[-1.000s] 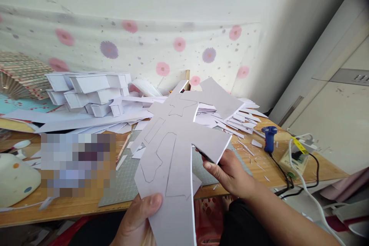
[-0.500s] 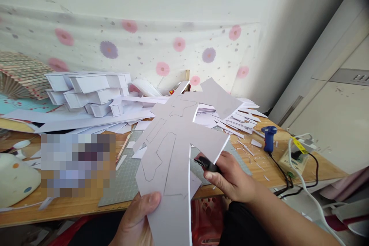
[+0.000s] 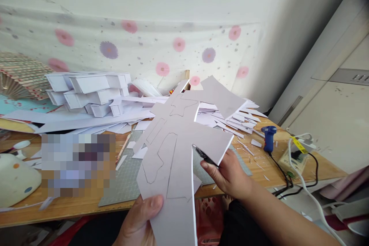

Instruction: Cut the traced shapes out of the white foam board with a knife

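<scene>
My left hand (image 3: 141,219) is closed on the lower end of a large white foam board (image 3: 175,173), thumb on its face. The board is held up at a slant over the table's front edge. Notches are cut from its sides, and pencil outlines run across its face. My right hand (image 3: 230,173) is closed round a black utility knife (image 3: 206,155), partly hidden by the board. The knife's tip is at the inner corner of the notch on the right side. Whether it touches the board I cannot tell.
A grey-green cutting mat (image 3: 115,184) lies on the wooden table (image 3: 83,204) under the board. White box shapes (image 3: 89,88) are stacked at the back left. Board scraps (image 3: 239,119) lie behind. At right are a blue glue gun (image 3: 269,138) and a power strip (image 3: 294,159) with cables.
The board has shifted slightly right in my left hand. My right hand has brought the knife's tip up and left to the notch's corner.
</scene>
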A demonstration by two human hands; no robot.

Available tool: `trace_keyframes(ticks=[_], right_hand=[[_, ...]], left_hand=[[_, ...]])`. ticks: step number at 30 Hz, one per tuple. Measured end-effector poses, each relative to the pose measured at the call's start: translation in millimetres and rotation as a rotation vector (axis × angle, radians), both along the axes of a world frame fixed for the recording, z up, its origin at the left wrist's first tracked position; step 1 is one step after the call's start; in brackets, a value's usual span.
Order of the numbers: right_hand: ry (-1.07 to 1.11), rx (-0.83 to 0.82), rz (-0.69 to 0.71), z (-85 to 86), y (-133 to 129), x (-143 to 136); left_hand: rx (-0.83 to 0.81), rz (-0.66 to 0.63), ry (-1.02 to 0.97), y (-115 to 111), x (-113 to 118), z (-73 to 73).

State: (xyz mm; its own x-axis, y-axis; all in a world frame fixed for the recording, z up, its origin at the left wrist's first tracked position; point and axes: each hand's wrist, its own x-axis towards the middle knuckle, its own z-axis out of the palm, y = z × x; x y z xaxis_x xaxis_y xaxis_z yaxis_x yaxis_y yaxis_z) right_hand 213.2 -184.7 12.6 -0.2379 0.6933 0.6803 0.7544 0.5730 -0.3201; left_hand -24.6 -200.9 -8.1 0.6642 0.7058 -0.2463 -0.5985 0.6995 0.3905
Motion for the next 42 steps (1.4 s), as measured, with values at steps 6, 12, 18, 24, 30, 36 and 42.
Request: trace_keyframes(ticks=[6,12,18,24,30,36,42], right_hand=[[-0.056,0.098,-0.04,0.5,1.0,-0.6],[-0.085,0.163,-0.126,-0.8,3.9,-2.4],[-0.052,0.266,-0.207,-3.3,5.1,-4.0],[0.066,0.241,-0.165,-5.6,6.8,-8.1],[0.174,0.133,-0.028,-5.5,5.0,-11.5],[0.227,-0.046,0.046,-1.3,3.6,-9.4],[0.271,-0.226,0.139,0.4,3.5,-8.3]], left_hand=[[0.024,-0.067,0.023,2.9,-1.4,0.4],[0.109,-0.066,-0.063,2.5,-2.5,-10.9],[0.09,-0.061,-0.04,-0.8,2.8,-1.9],[0.063,-0.055,0.012,-2.1,1.4,0.7],[0.084,0.007,-0.105,2.3,12.0,6.0],[0.092,0.037,-0.141,5.4,12.6,7.4],[0.101,-0.013,-0.162,3.5,16.6,12.8]])
